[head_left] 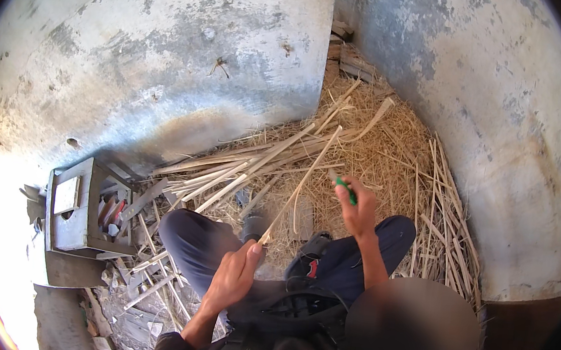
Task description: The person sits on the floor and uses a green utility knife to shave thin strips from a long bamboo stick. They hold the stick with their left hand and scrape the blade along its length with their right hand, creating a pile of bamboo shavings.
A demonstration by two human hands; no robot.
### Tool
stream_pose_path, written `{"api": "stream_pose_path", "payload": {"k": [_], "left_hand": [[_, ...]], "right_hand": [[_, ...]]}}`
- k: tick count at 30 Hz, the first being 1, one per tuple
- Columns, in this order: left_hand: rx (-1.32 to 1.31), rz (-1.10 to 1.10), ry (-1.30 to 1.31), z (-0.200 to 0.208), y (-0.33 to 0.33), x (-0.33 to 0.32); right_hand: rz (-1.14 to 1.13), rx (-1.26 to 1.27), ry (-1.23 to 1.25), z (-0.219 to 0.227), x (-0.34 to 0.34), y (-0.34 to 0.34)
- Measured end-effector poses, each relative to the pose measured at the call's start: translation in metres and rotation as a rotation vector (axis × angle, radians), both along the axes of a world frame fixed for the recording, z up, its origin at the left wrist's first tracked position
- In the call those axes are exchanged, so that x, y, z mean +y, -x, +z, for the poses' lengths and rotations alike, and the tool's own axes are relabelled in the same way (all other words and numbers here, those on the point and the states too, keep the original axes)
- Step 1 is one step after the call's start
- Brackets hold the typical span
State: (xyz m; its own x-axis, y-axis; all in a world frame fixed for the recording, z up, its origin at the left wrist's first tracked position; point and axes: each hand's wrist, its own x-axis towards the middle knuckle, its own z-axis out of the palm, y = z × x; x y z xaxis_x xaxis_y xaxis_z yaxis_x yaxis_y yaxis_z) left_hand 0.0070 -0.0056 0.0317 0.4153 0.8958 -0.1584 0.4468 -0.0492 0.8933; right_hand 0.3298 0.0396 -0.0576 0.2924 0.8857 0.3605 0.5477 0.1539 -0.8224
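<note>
My left hand [235, 275] is closed round the lower end of a long, pale bamboo strip [305, 183]. The strip slants up and away to the right, over a heap of shavings. My right hand [358, 213], higher and to the right, grips a small green-handled knife [346, 190], its short tip pointing up and left. The knife is apart from the strip. Both hands are above my bent legs, in dark trousers. The fingers partly cover the knife's handle.
Curly shavings [392, 135] cover the floor ahead. A bundle of split strips [228, 160] lies at the left, and more strips [447, 231] lean along the right wall [489, 114]. A worn wooden box [75, 206] with things inside stands far left, near a bright opening.
</note>
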Motion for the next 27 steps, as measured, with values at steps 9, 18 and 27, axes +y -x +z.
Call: {"api": "stream_pose_path", "payload": {"k": [9,18,27], "left_hand": [[0.014,0.004,-0.128,-0.001,-0.010,0.007],[0.097,-0.032,-0.225,-0.003,-0.013,-0.003],[0.102,-0.026,-0.243,-0.005,-0.014,-0.005]], "right_hand": [[0.282,-0.040,-0.251,0.017,-0.017,0.045],[0.147,-0.011,-0.212,0.047,-0.010,0.041],[0.047,-0.128,-0.327,0.042,0.005,0.028]]}}
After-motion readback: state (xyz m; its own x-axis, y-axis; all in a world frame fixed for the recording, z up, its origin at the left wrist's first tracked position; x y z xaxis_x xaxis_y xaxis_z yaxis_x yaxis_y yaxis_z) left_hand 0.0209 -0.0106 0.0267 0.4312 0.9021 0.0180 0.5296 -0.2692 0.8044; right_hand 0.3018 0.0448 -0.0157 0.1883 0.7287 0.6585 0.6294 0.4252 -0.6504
